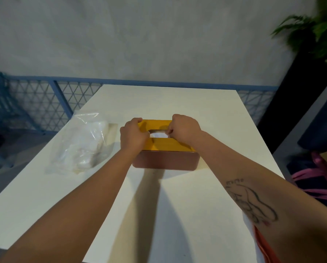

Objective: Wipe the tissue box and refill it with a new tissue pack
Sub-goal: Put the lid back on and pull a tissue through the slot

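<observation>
**Mid-table: one tissue box [166, 160], one tissue pack [82, 145], two hands**

Box sits on the white table [177, 103], long axis left-right, slot facing up. Left hand [133, 134] and right hand [184, 129] each grip its yellow lid [166, 146], fingers curled at the slot edges. Pack lies apart, to its left.

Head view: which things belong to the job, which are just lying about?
Job: brown tissue box with yellow lid, gripped by left hand and right hand; clear plastic bag of white tissues.
Lying about: green potted plant; pink straps; blue mesh fence.
</observation>
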`<action>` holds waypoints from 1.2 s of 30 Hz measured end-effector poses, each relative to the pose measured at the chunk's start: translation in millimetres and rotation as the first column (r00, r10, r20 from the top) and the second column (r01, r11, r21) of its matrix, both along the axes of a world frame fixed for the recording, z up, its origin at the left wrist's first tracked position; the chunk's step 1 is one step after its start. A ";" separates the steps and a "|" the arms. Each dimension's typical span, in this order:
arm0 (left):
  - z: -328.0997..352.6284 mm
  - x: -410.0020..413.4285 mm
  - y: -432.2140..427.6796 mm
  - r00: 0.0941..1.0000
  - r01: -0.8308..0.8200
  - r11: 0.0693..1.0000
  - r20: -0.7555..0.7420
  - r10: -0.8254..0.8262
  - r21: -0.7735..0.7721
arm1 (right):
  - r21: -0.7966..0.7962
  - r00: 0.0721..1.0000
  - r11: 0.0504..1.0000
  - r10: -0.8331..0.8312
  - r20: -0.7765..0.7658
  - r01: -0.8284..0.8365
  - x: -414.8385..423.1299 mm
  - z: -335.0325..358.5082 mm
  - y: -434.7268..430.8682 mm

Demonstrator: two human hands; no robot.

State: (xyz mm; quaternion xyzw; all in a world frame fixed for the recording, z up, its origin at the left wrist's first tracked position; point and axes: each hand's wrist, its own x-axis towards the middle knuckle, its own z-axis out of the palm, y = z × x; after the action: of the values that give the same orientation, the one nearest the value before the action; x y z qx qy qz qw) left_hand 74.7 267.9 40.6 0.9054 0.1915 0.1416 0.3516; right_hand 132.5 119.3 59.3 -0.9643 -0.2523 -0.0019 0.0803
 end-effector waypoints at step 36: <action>-1.7 -2.9 0.4 1.000 0.027 1.000 0.007 -0.027 0.002 | -0.305 0.901 0.857 0.433 -0.009 -0.415 11.1 10.9 30.8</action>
State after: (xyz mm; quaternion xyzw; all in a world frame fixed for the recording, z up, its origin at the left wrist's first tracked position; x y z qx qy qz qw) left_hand 71.8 268.3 38.9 0.9076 0.1780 0.1404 0.3533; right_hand 143.6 150.1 70.2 -0.8853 -0.4581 0.0253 -0.0760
